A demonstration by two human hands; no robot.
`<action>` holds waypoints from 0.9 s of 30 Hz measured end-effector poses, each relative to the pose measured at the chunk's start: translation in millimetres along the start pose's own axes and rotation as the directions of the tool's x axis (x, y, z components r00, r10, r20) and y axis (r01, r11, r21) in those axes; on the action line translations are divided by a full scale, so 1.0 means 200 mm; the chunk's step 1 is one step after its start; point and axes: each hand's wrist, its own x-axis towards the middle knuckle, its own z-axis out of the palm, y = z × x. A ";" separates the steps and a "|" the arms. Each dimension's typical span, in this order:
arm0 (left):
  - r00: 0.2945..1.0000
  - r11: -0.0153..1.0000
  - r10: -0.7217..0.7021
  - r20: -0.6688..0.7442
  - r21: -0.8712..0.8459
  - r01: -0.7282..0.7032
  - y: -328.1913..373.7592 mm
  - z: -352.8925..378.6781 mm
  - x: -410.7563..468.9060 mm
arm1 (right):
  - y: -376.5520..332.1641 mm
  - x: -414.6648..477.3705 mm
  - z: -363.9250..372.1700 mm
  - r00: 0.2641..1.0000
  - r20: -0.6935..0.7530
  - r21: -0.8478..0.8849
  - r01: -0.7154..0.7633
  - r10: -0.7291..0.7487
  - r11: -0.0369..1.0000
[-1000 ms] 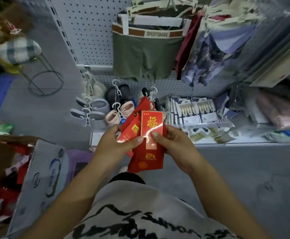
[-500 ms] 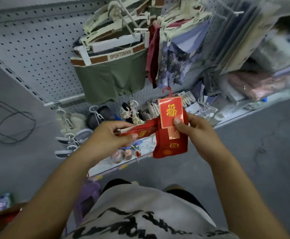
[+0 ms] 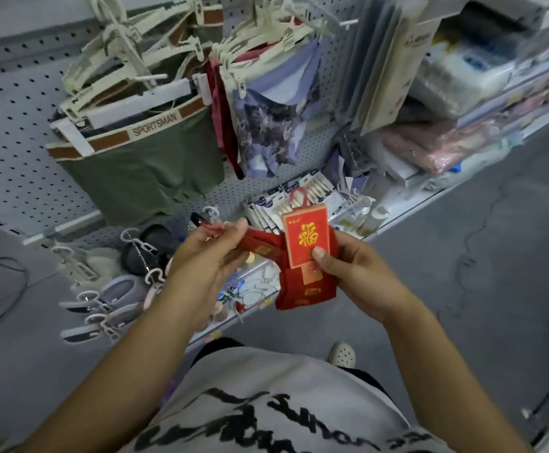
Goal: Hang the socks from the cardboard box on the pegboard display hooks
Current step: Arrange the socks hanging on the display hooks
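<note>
2 hands: left hand point(image 3: 208, 256), right hand point(image 3: 361, 276). 2 red sock pks point(image 3: 306, 237). 1 green boxers point(image 3: 145, 171) up front.

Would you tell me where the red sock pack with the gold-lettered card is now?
Head view, centre: the red sock pack is pinched by the right hand, just right of the left hand holding more red socks.

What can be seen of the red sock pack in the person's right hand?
The red sock pack is folded red fabric with small gold marks, fronted by a glossy red card with a gold character. A red plastic hanger loop rises on top. It is upright, slightly tilted, held in the air. The right hand pinches it, thumb on the card.
</note>
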 end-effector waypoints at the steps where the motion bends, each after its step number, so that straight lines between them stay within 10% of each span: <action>1: 0.999 0.999 0.005 -0.041 -0.041 -0.007 -0.04 0.07 0.01 | -0.02 -0.01 -0.04 1.000 0.020 -0.052 0.010 -0.009 0.999; 27: 0.974 0.993 0.112 -0.195 0.048 -0.104 -0.59 0.93 -0.05 | -0.05 -0.03 -0.96 0.977 0.139 0.002 -0.162 0.161 0.987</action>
